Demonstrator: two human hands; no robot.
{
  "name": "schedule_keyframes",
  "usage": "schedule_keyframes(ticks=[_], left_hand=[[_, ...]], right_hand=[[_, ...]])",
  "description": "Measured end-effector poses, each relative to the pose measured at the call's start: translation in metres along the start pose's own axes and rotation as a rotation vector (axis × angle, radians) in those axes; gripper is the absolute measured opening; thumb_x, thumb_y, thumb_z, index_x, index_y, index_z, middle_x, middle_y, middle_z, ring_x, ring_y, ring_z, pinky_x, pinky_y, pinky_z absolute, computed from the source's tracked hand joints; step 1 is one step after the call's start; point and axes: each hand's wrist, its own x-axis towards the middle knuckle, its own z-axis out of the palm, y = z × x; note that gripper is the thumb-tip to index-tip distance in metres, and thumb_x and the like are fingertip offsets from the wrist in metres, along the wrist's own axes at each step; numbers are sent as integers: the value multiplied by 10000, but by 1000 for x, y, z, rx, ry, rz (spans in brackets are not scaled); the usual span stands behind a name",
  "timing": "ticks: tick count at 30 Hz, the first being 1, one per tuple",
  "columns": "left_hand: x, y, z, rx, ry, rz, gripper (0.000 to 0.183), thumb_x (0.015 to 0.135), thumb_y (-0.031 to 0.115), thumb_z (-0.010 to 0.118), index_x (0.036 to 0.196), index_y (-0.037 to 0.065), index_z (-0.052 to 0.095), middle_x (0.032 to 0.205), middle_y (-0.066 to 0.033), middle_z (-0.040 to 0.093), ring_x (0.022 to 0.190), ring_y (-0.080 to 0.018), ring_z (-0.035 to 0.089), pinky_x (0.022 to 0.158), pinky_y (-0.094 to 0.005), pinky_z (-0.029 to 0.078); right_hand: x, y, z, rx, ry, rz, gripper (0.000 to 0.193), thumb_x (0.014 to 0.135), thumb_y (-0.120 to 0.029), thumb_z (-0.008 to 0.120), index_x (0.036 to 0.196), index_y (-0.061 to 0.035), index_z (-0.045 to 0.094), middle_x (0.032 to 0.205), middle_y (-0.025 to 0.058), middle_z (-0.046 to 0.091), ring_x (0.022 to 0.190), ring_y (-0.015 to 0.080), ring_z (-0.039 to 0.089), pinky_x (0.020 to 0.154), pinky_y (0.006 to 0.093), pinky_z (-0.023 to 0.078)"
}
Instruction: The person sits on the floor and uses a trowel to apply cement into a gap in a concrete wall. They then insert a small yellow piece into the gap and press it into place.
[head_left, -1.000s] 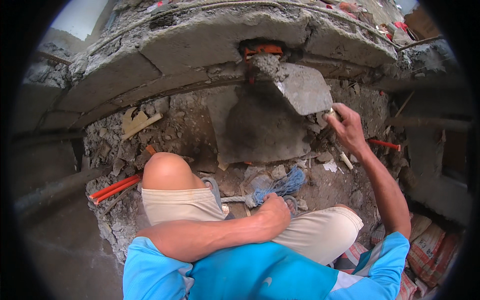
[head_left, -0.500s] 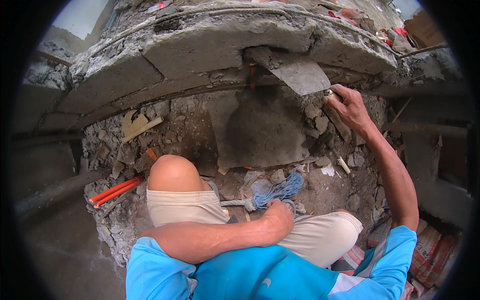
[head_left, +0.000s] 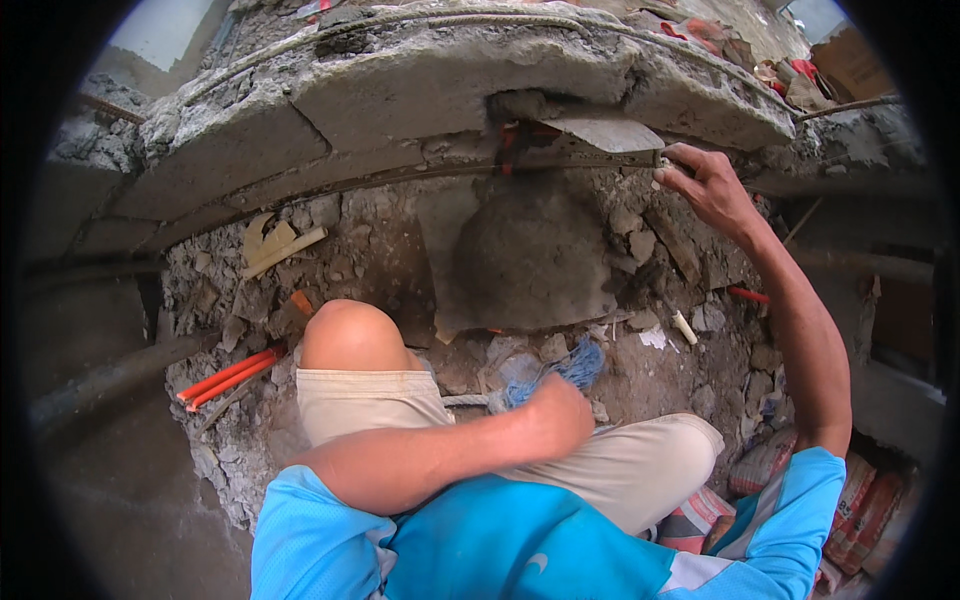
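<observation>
right hand (head_left: 705,185) stretched up, gripping trowel (head_left: 600,135); left hand (head_left: 560,415) clenched on brush (head_left: 560,375).

We cannot see the handle of the flat grey metal trowel (head_left: 605,135); our right hand (head_left: 705,185) covers it. Our left hand (head_left: 560,412) hides part of the frayed blue brush (head_left: 560,372).

Grey trowel (head_left: 605,135), blue brush (head_left: 560,375), orange pipes (head_left: 225,378)
</observation>
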Motion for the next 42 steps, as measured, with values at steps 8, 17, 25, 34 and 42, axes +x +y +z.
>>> schedule_keyframes(ticks=[8, 17, 25, 34, 42], left_hand=[[-20, -117, -93, -316, 612, -700, 358, 937, 419, 743, 1000, 72, 807, 990, -209, 798, 971, -404, 777, 898, -528, 625], [-52, -223, -116, -1566, 906, -720, 502, 1058, 552, 696, 1211, 78, 759, 996, -22, 786, 828, -113, 735, 698, -293, 578], [-35, -249, -137, -1509, 1004, -674, 456, 1046, 532, 738, 1217, 111, 788, 957, 47, 777, 801, -51, 714, 661, -248, 547], [-15, -259, -128, -1544, 1110, -644, 406, 1045, 485, 758, 1207, 113, 776, 1028, 27, 787, 841, -52, 710, 701, -248, 530], [-14, -264, -132, -1545, 1106, -629, 404, 1056, 475, 743, 1240, 115, 751, 1041, 29, 788, 857, -54, 708, 728, -263, 529]], right_hand=[[16, -8, -32, 92, -110, 107, 410, 985, -376, 772, 1017, 30, 727, 733, 27, 584, 696, 140, 553, 631, 381, 469], [33, -15, -56, 167, -238, 144, 393, 1008, -402, 796, 963, -15, 739, 719, -21, 592, 640, 86, 543, 564, 320, 463], [47, -2, -72, 111, -213, 66, 499, 950, -485, 858, 1019, 5, 799, 851, 30, 710, 808, 139, 639, 725, 373, 517], [36, -21, -94, 150, -259, 182, 412, 982, -411, 843, 980, -5, 768, 789, -2, 660, 683, 84, 594, 554, 317, 471], [1, -16, -122, 146, -210, 178, 360, 1032, -339, 787, 937, 6, 754, 701, -37, 591, 548, 54, 540, 466, 275, 429]])
